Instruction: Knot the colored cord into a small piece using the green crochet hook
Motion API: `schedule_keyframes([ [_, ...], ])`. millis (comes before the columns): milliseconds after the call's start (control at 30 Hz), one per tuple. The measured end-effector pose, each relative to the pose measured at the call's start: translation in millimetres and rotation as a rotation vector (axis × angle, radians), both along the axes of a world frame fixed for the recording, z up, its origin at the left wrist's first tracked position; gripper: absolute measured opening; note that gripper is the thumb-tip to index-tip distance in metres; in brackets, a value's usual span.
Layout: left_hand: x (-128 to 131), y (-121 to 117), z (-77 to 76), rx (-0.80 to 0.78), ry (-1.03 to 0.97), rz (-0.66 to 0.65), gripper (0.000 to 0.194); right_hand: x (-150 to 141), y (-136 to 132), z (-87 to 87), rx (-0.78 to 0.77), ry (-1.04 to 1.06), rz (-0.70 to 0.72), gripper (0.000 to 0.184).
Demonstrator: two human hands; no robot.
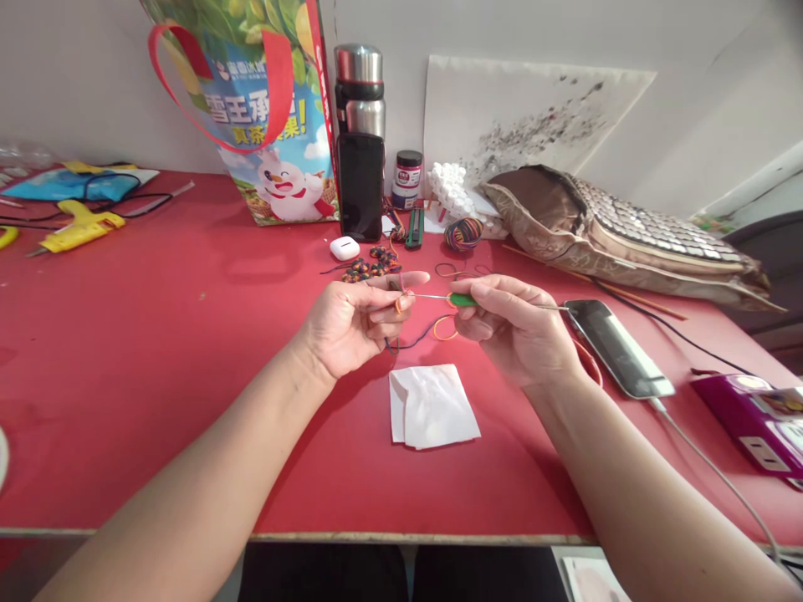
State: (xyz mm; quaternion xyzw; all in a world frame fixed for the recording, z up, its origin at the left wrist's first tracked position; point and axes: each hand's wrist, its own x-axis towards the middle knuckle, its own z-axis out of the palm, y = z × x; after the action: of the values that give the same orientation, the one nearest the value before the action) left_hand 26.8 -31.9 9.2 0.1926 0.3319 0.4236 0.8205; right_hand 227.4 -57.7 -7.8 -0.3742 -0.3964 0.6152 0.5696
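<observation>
At eleven o'clock, our bag (pixel 244 84) reads 雪王. Our right hand (pixel 518 326) grips the hook (pixel 462 299), one end toward nine o'clock; our left hand (pixel 357 326) pinches yarn (pixel 398 307).

The bag (pixel 294 188) blocks the back, with room in front.

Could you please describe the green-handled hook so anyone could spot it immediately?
On the red table, find the folded white paper. Just beyond it, the right hand grips the hook, its thin metal shaft pointing at the left hand. Unlike the green cutter farther back, it has that slender shaft.
</observation>
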Motion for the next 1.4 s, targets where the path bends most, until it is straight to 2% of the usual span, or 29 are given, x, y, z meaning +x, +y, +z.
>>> schedule_keyframes([
  [167,-2,1,-3.0,0.027,0.001,-0.038,0.031,0,1,0.3,0.003,-0.001,0.011,0.006],
  [467,2,-2,-9.8,0.179,0.051,-0.057,0.027,0,0,-5.3,0.032,0.025,0.007,0.009],
  [800,9,-5,-8.3,0.359,0.158,0.07,0.03,-5,1,-4.7,0.034,0.067,-0.01,0.016],
  [1067,9,-7,-5.6,0.401,0.19,0.063,0.019,-2,1,-5.5,0.059,0.051,-0.003,0.015],
  [1400,10,-6,-10.1,0.465,0.229,0.102,0.009,-1,1,-4.7,0.063,0.019,0.002,0.019],
])
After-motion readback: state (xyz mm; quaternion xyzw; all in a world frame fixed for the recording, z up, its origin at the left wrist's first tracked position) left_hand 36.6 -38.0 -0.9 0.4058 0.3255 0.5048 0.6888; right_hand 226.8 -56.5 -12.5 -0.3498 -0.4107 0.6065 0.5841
